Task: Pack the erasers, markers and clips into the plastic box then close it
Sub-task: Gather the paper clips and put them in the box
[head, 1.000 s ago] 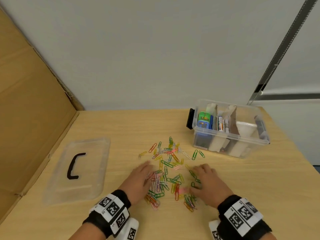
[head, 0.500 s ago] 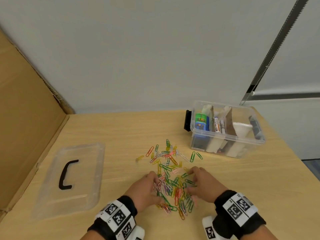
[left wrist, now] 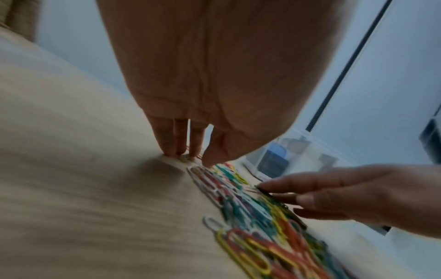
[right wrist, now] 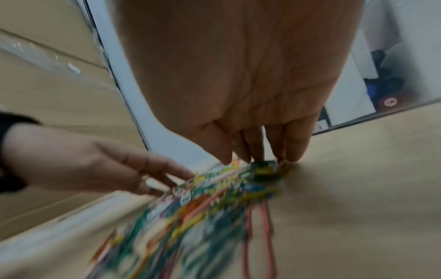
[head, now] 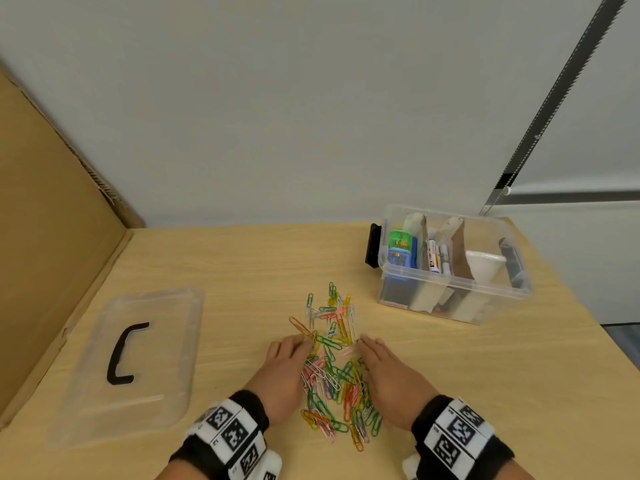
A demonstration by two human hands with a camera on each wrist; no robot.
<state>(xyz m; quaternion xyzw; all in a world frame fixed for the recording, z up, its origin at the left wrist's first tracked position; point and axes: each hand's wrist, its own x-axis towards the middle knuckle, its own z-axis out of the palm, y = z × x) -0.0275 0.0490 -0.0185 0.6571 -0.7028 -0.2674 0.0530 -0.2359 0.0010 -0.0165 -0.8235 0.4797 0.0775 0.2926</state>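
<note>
A heap of coloured paper clips lies on the wooden table between my two hands. My left hand lies flat at the heap's left side, straight fingers touching the clips. My right hand lies flat at its right side, fingertips on the clips. Neither hand holds anything. The clear plastic box stands open at the back right with erasers and markers in it. Its clear lid with a black handle lies at the left.
A cardboard panel stands along the table's left edge. A white wall is behind. The table's right edge runs just past the box. A black latch sticks out from the box's left end.
Both hands have swept the scattered clips inward and toward me into a tighter heap, then slid forward along its sides. The camera has tilted a little.
</note>
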